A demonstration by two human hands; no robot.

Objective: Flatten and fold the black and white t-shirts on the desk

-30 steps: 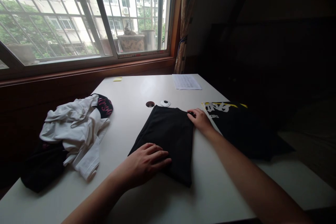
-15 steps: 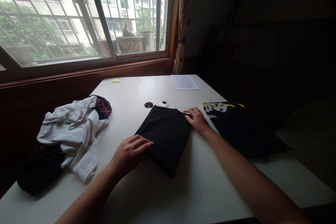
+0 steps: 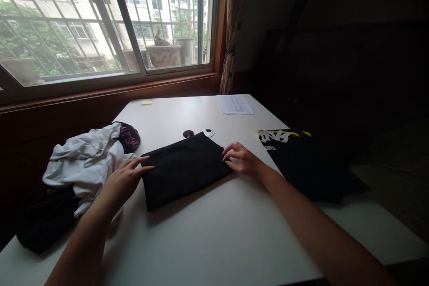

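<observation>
A folded black cloth (image 3: 184,167) lies flat on the white table (image 3: 214,237), its long side running across. My left hand (image 3: 125,178) touches its left end, fingers apart, two of them resting on the cloth's upper left corner. At the right end, my right hand (image 3: 241,159) has its fingers bent together on the cloth's edge, pinching it.
Crumpled white clothing (image 3: 83,158), a dark cap-like piece with pink lettering (image 3: 129,138) and black fabric (image 3: 47,221) are piled left. A printed black garment (image 3: 308,165) lies right. Papers (image 3: 235,104), a yellow note (image 3: 146,102) and a round hole (image 3: 188,134) are farther back.
The black cloth has turned from slanting to lying more sideways, its lower end now at left. My left hand has moved left with its fingers spread; my right hand has shifted slightly left and down.
</observation>
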